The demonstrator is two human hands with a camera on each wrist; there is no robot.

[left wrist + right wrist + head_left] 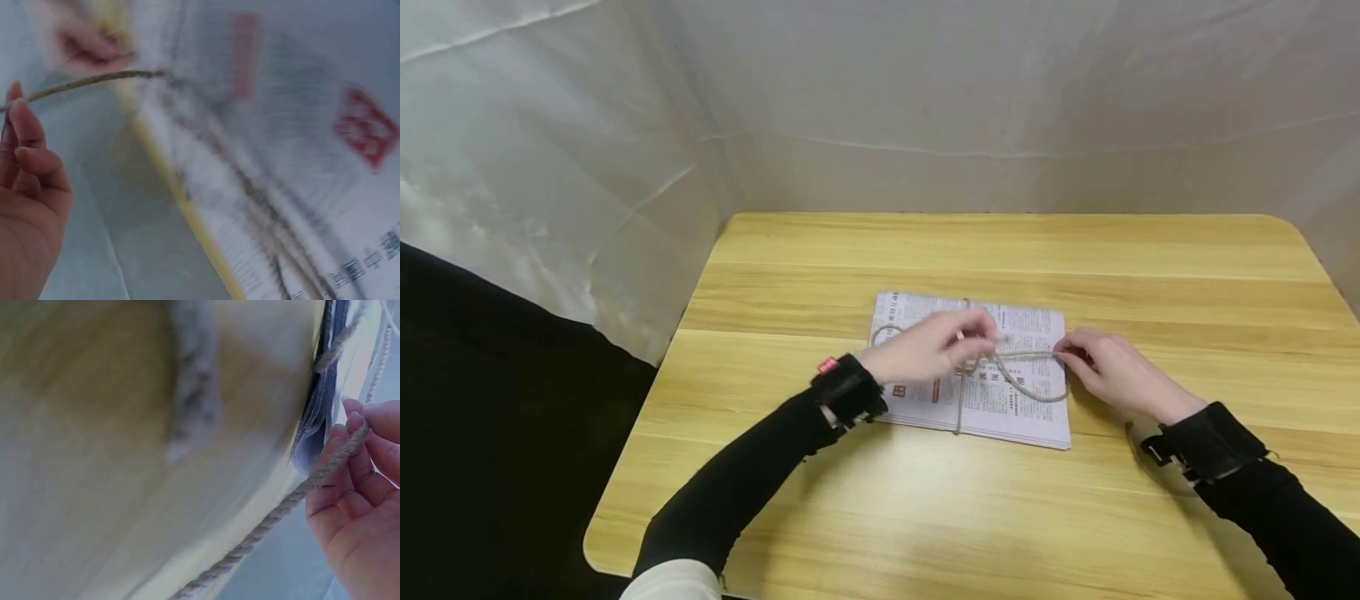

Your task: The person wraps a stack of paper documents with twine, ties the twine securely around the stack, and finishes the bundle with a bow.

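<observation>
From the head view I see a stack of newspapers (992,392) lying flat near the middle of the wooden surface (1150,275), bound crosswise with a length of twine (958,408). My left hand (928,348) hovers over the stack's middle, where the strands cross, and its grip is closed in a pinch on the twine there; the left wrist view shows the twine (94,80) running taut away from the fingertips (22,122), though that view is blurred. My right hand (1112,371) sits at the stack's right edge, apart from the left, its grip also closed around the twine: in the right wrist view the strand (294,500) passes across the curled fingers (350,456), just beside the edge of the newspapers (315,419). Between the two hands the twine stretches nearly straight, and a slack loop (1037,393) droops over the paper below it. Both forearms wear black sleeves with dark wrist straps. White sheeting (880,100) hangs behind the surface.
</observation>
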